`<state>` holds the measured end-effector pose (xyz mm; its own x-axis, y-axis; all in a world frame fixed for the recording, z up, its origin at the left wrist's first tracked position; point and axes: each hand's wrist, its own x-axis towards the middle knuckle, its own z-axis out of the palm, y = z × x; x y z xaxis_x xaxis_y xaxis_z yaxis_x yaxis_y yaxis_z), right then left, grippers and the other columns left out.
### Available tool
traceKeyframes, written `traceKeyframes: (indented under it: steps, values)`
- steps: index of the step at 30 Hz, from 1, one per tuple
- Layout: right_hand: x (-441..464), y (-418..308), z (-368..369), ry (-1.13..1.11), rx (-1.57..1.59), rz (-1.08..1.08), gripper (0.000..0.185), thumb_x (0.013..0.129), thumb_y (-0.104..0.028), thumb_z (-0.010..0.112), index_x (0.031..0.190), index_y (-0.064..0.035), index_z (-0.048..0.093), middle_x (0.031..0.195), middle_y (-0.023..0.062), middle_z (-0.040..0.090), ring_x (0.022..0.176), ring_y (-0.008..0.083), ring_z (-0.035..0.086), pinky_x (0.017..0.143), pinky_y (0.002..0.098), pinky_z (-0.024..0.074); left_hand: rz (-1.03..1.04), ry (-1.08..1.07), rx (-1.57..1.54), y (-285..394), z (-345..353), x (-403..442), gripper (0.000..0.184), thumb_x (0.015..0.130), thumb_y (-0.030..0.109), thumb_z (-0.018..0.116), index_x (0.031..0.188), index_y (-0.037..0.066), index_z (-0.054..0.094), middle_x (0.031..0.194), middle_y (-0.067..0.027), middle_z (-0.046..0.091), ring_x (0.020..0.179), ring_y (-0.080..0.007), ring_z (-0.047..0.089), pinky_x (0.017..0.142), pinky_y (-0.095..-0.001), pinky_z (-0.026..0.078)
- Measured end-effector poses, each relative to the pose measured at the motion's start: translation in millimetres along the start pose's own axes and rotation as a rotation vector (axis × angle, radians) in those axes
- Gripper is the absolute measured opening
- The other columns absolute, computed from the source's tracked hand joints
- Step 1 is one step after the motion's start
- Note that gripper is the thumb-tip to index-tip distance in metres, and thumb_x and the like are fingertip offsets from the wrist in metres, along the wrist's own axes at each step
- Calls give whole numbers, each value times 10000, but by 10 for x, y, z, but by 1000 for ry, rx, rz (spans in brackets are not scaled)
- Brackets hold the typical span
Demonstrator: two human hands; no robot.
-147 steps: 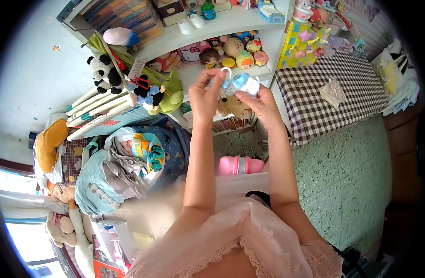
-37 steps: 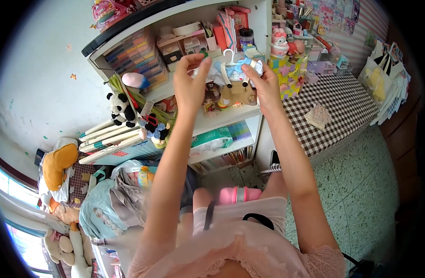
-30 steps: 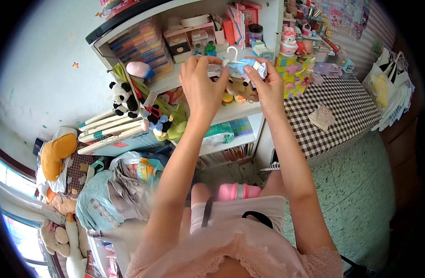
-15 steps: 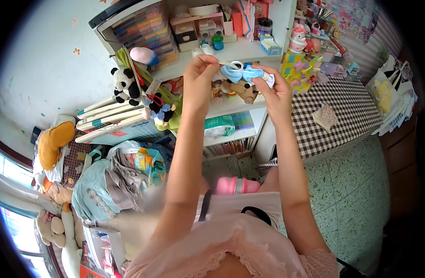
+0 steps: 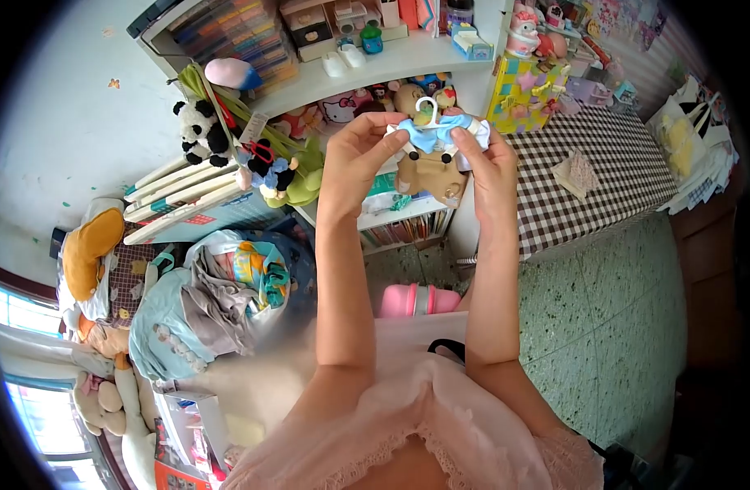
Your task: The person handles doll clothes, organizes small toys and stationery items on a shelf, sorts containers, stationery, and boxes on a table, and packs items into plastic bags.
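Observation:
A small doll outfit (image 5: 432, 174), with a light blue and white top and tan overalls with black buttons, hangs on a little white hanger (image 5: 426, 109). My left hand (image 5: 357, 159) pinches its left shoulder between thumb and fingers. At the other shoulder, my right hand (image 5: 489, 163) grips the white and blue fabric with the thumb in front. Both hands are raised before the shelf, and the hanger's hook sticks up between them. The fingertips behind the fabric are partly hidden.
Behind the hands, a white shelf (image 5: 310, 88) holds plush toys, boxes and small jars. A panda plush (image 5: 202, 131) hangs at left above piled clothes (image 5: 220, 302). To the right, a checkered cloth (image 5: 591, 196) carries a small folded fabric piece (image 5: 576, 175). A pink cup-like object (image 5: 408, 300) lies near the lap.
The outfit has turned and opened out, so its tan overalls now hang below the blue top. Both hands sit slightly lower in view, and the hanger's hook now points up.

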<state>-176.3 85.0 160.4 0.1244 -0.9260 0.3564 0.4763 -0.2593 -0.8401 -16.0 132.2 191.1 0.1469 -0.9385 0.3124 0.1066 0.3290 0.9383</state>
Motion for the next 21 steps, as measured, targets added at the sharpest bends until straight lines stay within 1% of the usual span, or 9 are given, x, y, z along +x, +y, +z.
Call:
traceKeyframes:
  steps: [5,8,10,11,13,16,18,20,21]
  values:
    - [-42,40,35,-12,53,82,213,817,-140,664,984,-14,624,858,-7,620,769,32,541,678,182,423,-12,-23,-23,-106,9,-25,231,806,98,662,1002,-12,612,886,-34,610,823,-89,550,749,-212,435]
    - [-58,85,60,35,81,88,219,818,-145,664,988,-14,625,869,3,627,776,39,547,688,187,424,-57,56,-35,-141,7,-25,265,817,124,656,1052,8,612,876,-27,602,813,-80,537,724,-194,418]
    - [-46,124,58,45,88,83,227,819,-148,665,995,-12,622,874,6,627,783,43,550,699,190,426,-166,83,-146,-125,34,-56,303,828,139,647,1109,36,603,892,-21,596,788,-71,526,703,-181,402]
    - [-44,134,59,55,96,77,234,819,-150,665,1002,-10,620,879,10,627,791,47,553,710,194,429,-166,83,-146,-134,34,-78,303,828,139,647,1109,36,603,892,-21,596,788,-71,526,703,-181,402]
    - [-43,123,89,74,132,85,240,819,-149,665,1007,-8,618,889,14,627,800,52,556,721,197,431,-125,5,0,-173,17,-112,339,828,114,641,1155,46,581,911,-16,601,776,-62,526,695,-185,410]
    - [-48,148,117,86,167,96,248,821,-147,663,1017,-5,613,908,20,625,815,60,560,736,205,436,-48,-48,-22,-253,16,-94,370,824,86,637,1184,51,561,897,-3,601,763,-54,525,679,-191,421]
    - [-51,172,111,79,163,98,250,822,-145,661,1021,-3,610,917,22,624,821,63,562,741,209,439,-33,-29,-36,-286,53,-95,337,833,95,628,1164,62,573,903,4,597,770,-45,520,678,-183,418]
    - [-62,186,102,60,121,162,256,823,-138,658,1039,-11,604,915,20,622,816,62,562,739,208,439,-18,-10,-51,-335,52,-92,305,843,103,618,1145,72,585,910,11,593,776,-37,515,676,-174,415]
    - [-75,157,134,61,121,162,256,823,-138,658,1039,-11,604,915,20,622,816,62,562,739,208,439,-15,63,-70,-369,45,-90,270,849,100,609,1116,65,590,890,15,593,755,-32,514,651,-172,412]
